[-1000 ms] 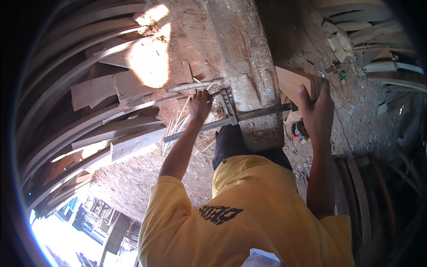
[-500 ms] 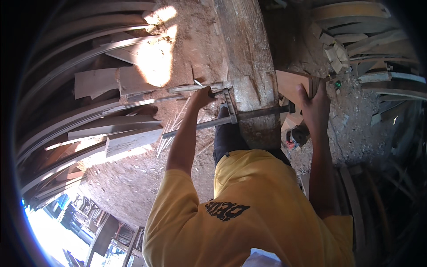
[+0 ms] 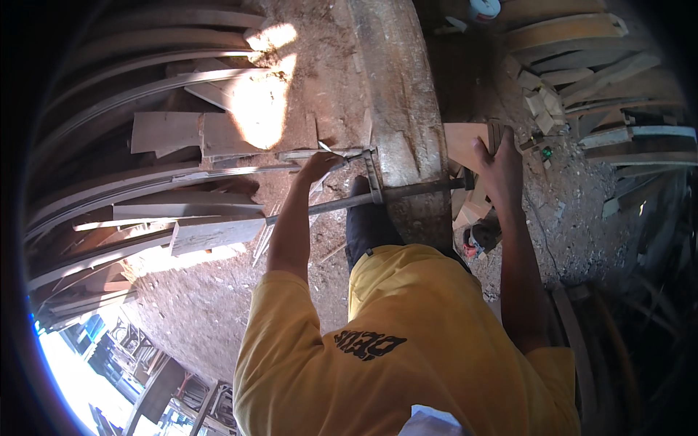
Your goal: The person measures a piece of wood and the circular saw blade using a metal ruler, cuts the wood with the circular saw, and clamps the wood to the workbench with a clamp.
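A long bar clamp (image 3: 418,191) lies across the thick, worn timber beam (image 3: 403,94). My left hand (image 3: 320,166) is closed around the handle end of the clamp's screw, left of the beam. The clamp's sliding jaw (image 3: 374,178) stands close to the beam's left side. On the other side, my right hand (image 3: 500,168) grips the end of a few flat wooden boards (image 3: 465,139) stacked face to face, thumb on the near face. These boards sit against or close beside the beam's right edge; their contact with it is unclear.
Long planks (image 3: 145,78) and board offcuts (image 3: 167,133) are piled on the left. Curved timber pieces (image 3: 560,33) and small wood blocks (image 3: 544,105) lie at right. A red and dark power tool (image 3: 480,238) rests below my right wrist. A white tub (image 3: 484,9) stands far back.
My left hand has shifted slightly left and nearer, showing more of the clamp's screw. My right hand still holds the boards. The view has moved a little, bringing the white tub into sight.
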The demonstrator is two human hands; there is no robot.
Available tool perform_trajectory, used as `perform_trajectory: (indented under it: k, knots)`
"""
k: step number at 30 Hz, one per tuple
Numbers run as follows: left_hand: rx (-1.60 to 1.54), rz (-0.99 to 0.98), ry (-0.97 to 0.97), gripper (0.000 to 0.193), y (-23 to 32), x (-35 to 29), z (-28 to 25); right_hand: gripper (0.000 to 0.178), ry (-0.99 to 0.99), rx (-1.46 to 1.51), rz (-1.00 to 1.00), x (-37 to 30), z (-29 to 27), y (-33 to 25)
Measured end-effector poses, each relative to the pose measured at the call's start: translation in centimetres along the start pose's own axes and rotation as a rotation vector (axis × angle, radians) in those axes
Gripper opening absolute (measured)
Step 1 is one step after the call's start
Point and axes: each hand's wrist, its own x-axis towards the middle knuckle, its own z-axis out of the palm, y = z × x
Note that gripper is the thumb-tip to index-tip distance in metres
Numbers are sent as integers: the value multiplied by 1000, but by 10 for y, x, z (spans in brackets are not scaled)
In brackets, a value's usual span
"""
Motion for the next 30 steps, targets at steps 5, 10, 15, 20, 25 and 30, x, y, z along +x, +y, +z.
perform_trajectory:
  k: [5,10,15,20,25,30]
  knots:
    - [-201,-234,160,56,49,-2,15,54,74,-30,-6,1,-3,22]
    - [-243,-303,234,59,42,-19,13,53,75,29,-50,3,-5,14]
    - [-423,-397,252,56,48,-24,19,52,86,11,-59,3,-3,9]
    - [-934,-671,333,57,24,-19,44,53,71,26,-26,-12,-2,3]
    - [-1133,-848,450,74,38,-5,53,55,107,4,-29,-15,2,22]
    - [-1317,-817,618,69,26,-16,80,51,98,3,-77,-15,1,18]
